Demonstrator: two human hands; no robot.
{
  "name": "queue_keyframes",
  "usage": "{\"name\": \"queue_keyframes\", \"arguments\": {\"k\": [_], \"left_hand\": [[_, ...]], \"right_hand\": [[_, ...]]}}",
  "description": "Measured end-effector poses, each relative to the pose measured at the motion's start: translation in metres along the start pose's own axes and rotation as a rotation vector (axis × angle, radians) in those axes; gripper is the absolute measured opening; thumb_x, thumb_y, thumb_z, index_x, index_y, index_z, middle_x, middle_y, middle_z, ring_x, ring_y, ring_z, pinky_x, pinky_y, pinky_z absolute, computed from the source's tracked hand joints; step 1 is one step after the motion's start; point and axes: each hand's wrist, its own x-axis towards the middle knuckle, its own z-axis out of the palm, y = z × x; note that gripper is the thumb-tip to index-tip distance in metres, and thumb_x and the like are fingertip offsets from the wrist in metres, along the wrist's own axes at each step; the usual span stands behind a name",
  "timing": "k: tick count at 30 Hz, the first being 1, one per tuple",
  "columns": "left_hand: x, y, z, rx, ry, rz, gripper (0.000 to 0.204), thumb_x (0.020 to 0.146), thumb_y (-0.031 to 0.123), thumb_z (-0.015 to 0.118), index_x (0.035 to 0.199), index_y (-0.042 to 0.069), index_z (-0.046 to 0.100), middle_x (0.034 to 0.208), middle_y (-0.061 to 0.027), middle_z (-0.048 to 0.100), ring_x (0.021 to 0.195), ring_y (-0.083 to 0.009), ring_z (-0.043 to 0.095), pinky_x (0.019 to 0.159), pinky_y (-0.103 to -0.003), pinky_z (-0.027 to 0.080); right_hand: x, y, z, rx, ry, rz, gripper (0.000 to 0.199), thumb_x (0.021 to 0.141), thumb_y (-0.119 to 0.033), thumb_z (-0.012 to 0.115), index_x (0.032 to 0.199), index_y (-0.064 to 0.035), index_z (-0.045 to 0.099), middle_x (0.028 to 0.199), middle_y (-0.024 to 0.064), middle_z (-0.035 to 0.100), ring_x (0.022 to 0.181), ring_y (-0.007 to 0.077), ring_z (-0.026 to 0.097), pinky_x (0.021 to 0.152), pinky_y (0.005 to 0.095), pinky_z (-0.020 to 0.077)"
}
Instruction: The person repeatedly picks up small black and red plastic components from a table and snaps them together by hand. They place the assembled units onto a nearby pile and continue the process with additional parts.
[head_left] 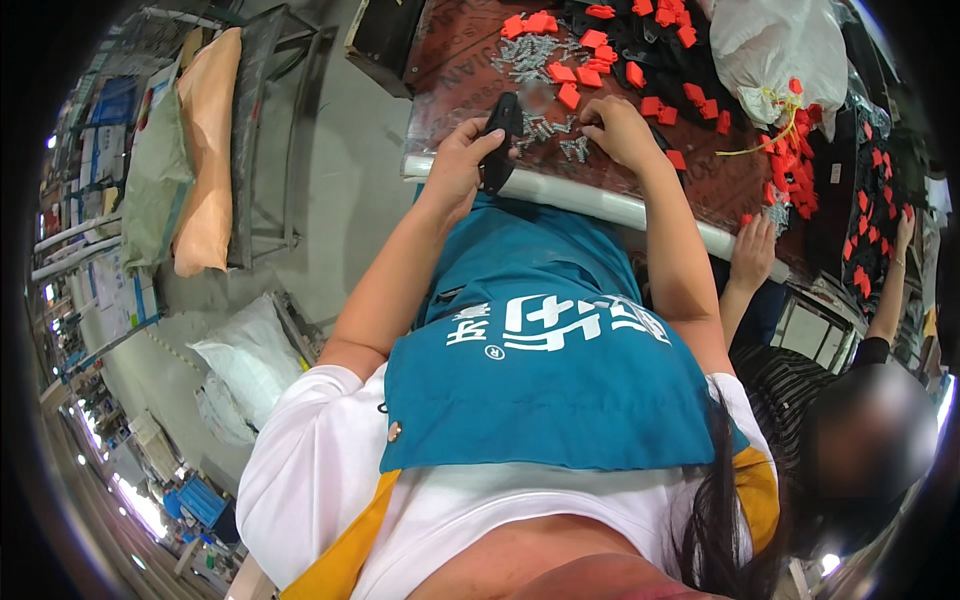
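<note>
My left hand grips a long black plastic piece upright over the table's near edge, the thumb pressed on its side. Over the tabletop, my right hand has its fingers curled together, close to a few small metal springs. Whatever the right fingertips hold, if anything, is too small or hidden to make out. A larger heap of springs lies farther back. Several red plastic pieces are scattered around it and beyond my right hand.
Clear wrap covers the brown worktable, with a white roll along its near edge. More black parts and a white sack tied with yellow string lie right. A co-worker's hand rests at the table edge.
</note>
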Motion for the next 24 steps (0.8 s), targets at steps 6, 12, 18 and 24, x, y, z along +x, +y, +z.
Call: {"name": "queue_keyframes", "arguments": {"k": [6,12,18,24], "left_hand": [[0.001,0.003,0.017,-0.008,-0.011,-0.013,0.02,0.091,0.009,0.056,0.109,0.003,0.053,0.097,-0.0066,0.061,0.087,-0.0148,0.061,0.078,-0.029,0.051],[0.007,0.002,0.018,0.0,-0.025,-0.003,0.026,0.089,0.01,0.062,0.112,0.003,0.051,0.099,-0.0052,0.058,0.089,-0.0147,0.059,0.078,-0.03,0.051],[0.007,0.002,0.036,0.029,-0.04,0.044,0.027,0.087,0.01,0.065,0.11,0.003,0.051,0.093,-0.0037,0.058,0.087,-0.0137,0.06,0.074,-0.03,0.052],[0.008,-0.001,0.038,0.026,-0.055,0.077,0.026,0.086,0.009,0.065,0.108,0.003,0.051,0.093,-0.0028,0.057,0.086,-0.0117,0.059,0.07,-0.026,0.052]], "right_hand": [[0.001,-0.008,0.0,-0.094,-0.053,0.047,0.013,0.074,-0.012,0.066,0.087,-0.0095,0.063,0.095,0.0087,0.06,0.101,0.0309,0.054,0.084,0.0445,0.0452],[-0.017,-0.049,-0.021,0.543,0.055,0.04,0.012,0.08,-0.007,0.065,0.09,-0.0015,0.06,0.084,0.0055,0.064,0.075,0.0165,0.062,0.067,0.0291,0.0483],[-0.038,-0.071,-0.017,0.949,0.059,0.091,0.014,0.085,-0.006,0.064,0.098,0.0004,0.061,0.086,0.0005,0.063,0.074,0.0047,0.056,0.066,0.0191,0.0451],[-0.046,-0.078,-0.022,0.964,0.153,0.125,0.015,0.087,-0.008,0.064,0.098,0.0006,0.064,0.087,0.0009,0.065,0.076,0.0059,0.057,0.068,0.0208,0.0468]]}}
